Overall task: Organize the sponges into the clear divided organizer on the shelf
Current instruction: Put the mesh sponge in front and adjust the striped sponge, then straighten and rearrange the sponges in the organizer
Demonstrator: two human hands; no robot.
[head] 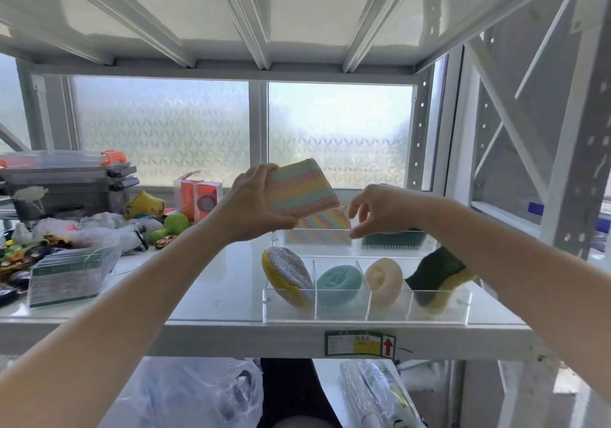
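My left hand (248, 207) grips a pastel striped sponge (299, 189), tilted above the back left of the clear divided organizer (367, 312). A second striped sponge (325, 219) stands in the back left compartment, and my right hand (380, 211) hovers at its right edge, fingers apart and curled. A dark green scrubber (393, 239) sits in the back right compartment. Front row, left to right: a yellow sponge with a silver mesh face (287, 273), a teal sponge (339, 282), a cream round sponge (383, 278), and a green and yellow sponge (436, 272) leaning out at the right.
The white shelf (215, 292) holds toy cars (20, 255), a clear card box (69, 272), plastic bags, a green toy (172, 224), small orange boxes (201, 196) and stacked bins (66, 182) at left. A frosted window is behind; a metal upright (575, 163) stands right.
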